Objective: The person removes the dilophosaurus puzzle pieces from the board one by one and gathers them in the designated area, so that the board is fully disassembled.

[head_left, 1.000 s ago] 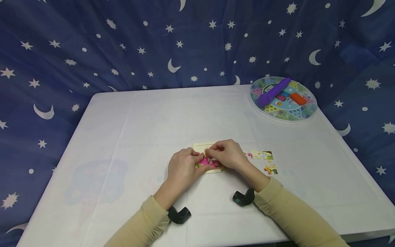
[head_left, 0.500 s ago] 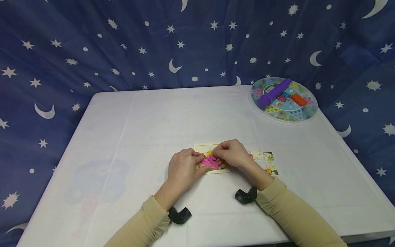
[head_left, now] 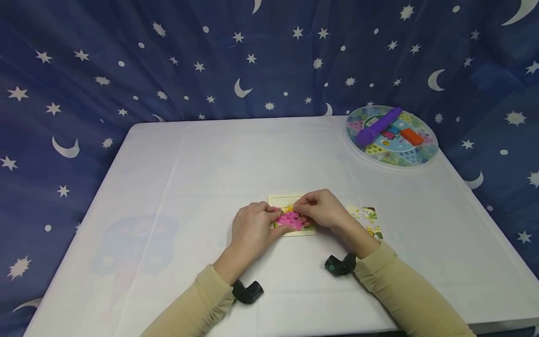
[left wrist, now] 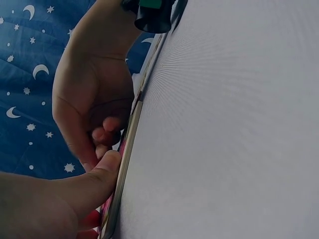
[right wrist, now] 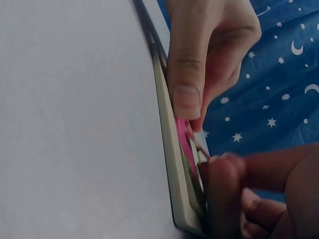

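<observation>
I'd brace the puzzle board [head_left: 283, 200] with the left hand [head_left: 254, 223], fingers spread, and level that tilted puzzle piece [right wrist: 200, 147] pinched in the fingers of the right hand [head_left: 323, 209], no forcing.

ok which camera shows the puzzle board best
The head view: it shows the puzzle board from above, though the left hand and right hand partly cover it. Both wrist views catch it nearly edge-on.
</observation>
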The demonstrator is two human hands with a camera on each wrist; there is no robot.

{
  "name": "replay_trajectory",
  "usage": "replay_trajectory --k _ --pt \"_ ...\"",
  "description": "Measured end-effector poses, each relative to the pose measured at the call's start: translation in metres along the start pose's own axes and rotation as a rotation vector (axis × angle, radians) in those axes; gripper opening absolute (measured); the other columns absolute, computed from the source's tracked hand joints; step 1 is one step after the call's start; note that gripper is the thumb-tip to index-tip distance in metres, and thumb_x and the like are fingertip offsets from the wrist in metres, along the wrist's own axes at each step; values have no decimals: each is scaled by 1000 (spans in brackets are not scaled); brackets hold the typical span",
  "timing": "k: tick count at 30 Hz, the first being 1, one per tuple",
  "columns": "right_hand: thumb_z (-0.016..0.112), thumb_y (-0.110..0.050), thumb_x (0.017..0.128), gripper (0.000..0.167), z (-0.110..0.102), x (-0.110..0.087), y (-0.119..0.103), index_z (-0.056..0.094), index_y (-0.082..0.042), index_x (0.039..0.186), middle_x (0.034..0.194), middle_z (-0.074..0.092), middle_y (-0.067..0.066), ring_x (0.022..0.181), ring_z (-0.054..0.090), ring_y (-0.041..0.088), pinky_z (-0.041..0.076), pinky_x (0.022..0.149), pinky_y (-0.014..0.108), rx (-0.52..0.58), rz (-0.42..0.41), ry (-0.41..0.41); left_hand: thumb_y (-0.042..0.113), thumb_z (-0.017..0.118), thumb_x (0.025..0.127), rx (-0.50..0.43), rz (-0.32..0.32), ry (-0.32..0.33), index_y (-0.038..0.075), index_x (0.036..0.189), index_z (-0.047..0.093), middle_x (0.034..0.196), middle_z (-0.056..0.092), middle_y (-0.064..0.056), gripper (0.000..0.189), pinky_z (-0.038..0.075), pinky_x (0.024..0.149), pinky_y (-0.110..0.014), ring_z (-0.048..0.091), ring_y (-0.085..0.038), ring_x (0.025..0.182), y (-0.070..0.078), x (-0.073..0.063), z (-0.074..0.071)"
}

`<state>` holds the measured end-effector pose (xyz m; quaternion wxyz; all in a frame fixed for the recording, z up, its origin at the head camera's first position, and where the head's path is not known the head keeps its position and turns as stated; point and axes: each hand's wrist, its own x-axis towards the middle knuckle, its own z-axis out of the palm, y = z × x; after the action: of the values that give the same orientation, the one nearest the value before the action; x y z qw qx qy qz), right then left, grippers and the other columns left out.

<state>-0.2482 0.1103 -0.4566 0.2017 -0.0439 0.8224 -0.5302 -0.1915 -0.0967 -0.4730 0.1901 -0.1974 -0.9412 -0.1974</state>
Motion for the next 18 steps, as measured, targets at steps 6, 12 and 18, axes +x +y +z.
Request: replay_trajectory --k 6,12,18 --pt "77 -13 90 12 1 2 3 76 -1 90 69 69 9 53 65 17 57 52 31 24 -16 15 54 88 75 8 -14 -20 21 110 82 95 72 6 48 49 66 -36 65 -17 81 1 0 1" --pt "81 -17 89 12 5 0 3 79 -5 88 72 73 10 58 70 21 59 55 34 38 -115 32 54 87 76 34 -6 -38 22 110 83 93 69 5 47 50 68 -37 64 -17 81 3 0 -1" --pt "81 -24 90 15 10 -4 -3 79 -9 89 73 74 4 60 71 20 59 55 35 -84 -179 92 53 86 78 52 10 -49 23 110 83 91 67 3 43 50 68 -38 63 -19 80 4 0 -2"
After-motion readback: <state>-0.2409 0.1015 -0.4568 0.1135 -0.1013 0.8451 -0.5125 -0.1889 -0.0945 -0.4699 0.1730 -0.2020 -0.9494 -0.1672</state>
